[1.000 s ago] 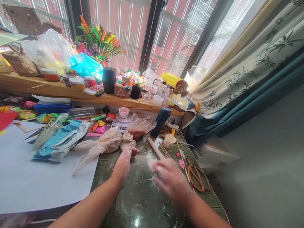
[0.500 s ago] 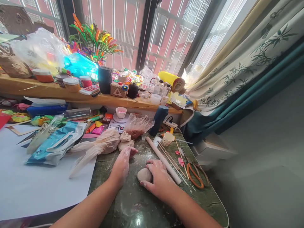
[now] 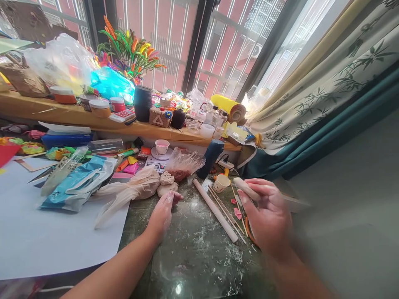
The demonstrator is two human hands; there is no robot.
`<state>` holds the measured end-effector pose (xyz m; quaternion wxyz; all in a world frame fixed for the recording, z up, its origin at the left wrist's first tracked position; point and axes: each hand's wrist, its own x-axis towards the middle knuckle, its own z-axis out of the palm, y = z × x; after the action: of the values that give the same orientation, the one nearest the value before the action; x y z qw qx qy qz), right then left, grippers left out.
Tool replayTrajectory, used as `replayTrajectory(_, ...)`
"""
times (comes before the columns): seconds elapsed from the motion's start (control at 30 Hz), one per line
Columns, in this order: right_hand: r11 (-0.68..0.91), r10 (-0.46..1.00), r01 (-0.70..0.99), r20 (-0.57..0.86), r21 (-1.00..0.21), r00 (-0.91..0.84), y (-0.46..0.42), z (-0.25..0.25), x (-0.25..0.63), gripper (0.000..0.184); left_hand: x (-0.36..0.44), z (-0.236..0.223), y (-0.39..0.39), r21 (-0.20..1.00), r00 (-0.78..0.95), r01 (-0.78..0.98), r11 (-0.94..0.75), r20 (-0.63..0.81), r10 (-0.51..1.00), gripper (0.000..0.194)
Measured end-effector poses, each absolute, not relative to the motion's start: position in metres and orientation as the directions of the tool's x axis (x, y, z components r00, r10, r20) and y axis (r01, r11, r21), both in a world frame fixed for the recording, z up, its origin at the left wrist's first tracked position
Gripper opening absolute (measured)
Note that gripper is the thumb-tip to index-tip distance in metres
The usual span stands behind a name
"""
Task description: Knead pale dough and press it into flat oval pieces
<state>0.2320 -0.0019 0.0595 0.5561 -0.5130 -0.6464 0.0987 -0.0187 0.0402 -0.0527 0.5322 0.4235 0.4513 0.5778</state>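
My right hand (image 3: 271,216) is raised above the table's right side, with thumb and fingers closed round a pale, flattened piece of dough (image 3: 241,185) seen nearly edge-on. On the tabletop rests my left hand (image 3: 162,212), floury and loosely cupped, with no object visible in it. Just beyond its fingertips sit two stacked lumps of dough (image 3: 167,185), close to a knotted plastic bag (image 3: 140,185). A plain rolling pin (image 3: 215,209) lies diagonally between my hands, beside thin wooden sticks (image 3: 226,209).
Orange-handled scissors (image 3: 249,230) are partly hidden behind my right hand. A paper cup (image 3: 222,183) and a dark blue cylinder (image 3: 212,158) stand at the back right. A bag of reddish-brown filling (image 3: 181,172), a scale (image 3: 156,165) and a blue packet (image 3: 79,182) lie leftward.
My right hand was pressed on the round dough on the table half a second ago; it has now lifted the dough up and to the right. My left hand stays in place.
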Motion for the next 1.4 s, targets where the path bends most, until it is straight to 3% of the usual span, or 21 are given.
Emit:
replayTrajectory(0.07,0.526,0.754,0.612,0.656,-0.591,-0.014,-0.017,0.042,0.236,0.028,-0.019,-0.054,0.041,0.97,-0.076,-0.241,-0.025,0.007,0.997,0.049)
replayTrajectory(0.17,0.629,0.777,0.607,0.379,-0.486,-0.502,-0.044,-0.001,0.234,0.026,-0.019,-0.057,0.043,0.964,-0.082,-0.263,-0.029,0.007,0.997,0.049)
replayTrajectory(0.2,0.6,0.799,0.636,0.332,-0.485,-0.501,-0.05,-0.012,0.233,0.025,-0.019,-0.059,0.043,0.963,-0.082,-0.268,-0.032,0.01,0.997,0.049)
replayTrajectory(0.3,0.387,0.919,0.767,0.279,-0.511,-0.278,-0.053,-0.025,0.224,0.026,-0.019,-0.061,0.046,0.965,-0.075,-0.26,-0.039,0.02,0.997,0.049)
replayTrajectory(0.4,0.192,0.981,0.849,0.076,-0.492,-0.178,-0.038,-0.017,0.208,0.043,-0.019,-0.06,0.046,0.97,-0.071,-0.24,-0.03,0.013,0.997,0.049)
replayTrajectory(0.5,0.1,0.985,0.908,-0.087,-0.407,-0.147,-0.026,-0.01,0.191,0.054,-0.019,-0.058,0.044,0.974,-0.068,-0.226,-0.021,0.006,0.998,0.051)
replayTrajectory(0.6,0.101,0.981,0.912,-0.113,-0.398,-0.158,-0.022,-0.011,0.182,0.049,-0.018,-0.056,0.043,0.972,-0.07,-0.234,-0.03,0.014,0.997,0.051)
replayTrajectory(0.9,0.011,0.987,0.841,-0.129,-0.54,-0.096,-0.016,-0.021,0.184,0.046,-0.017,-0.057,0.042,0.972,-0.079,-0.231,-0.036,0.019,0.997,0.048)
replayTrajectory(1.13,-0.038,0.978,0.858,-0.194,-0.512,-0.072,-0.01,-0.012,0.181,0.047,-0.016,-0.058,0.044,0.967,-0.097,-0.25,-0.047,0.024,0.995,0.045)
replayTrajectory(1.23,0.036,0.981,0.847,-0.141,-0.53,-0.13,-0.014,-0.008,0.178,0.044,-0.016,-0.06,0.044,0.969,-0.113,-0.241,-0.051,0.024,0.993,0.045)
replayTrajectory(1.3,0.088,0.982,0.814,-0.09,-0.574,-0.169,-0.017,-0.009,0.178,0.053,-0.017,-0.061,0.044,0.97,-0.115,-0.239,-0.053,0.026,0.993,0.046)
replayTrajectory(1.4,0.051,0.972,0.767,-0.146,-0.64,-0.186,-0.021,-0.013,0.178,0.06,-0.017,-0.063,0.045,0.966,-0.117,-0.254,-0.049,0.019,0.993,0.046)
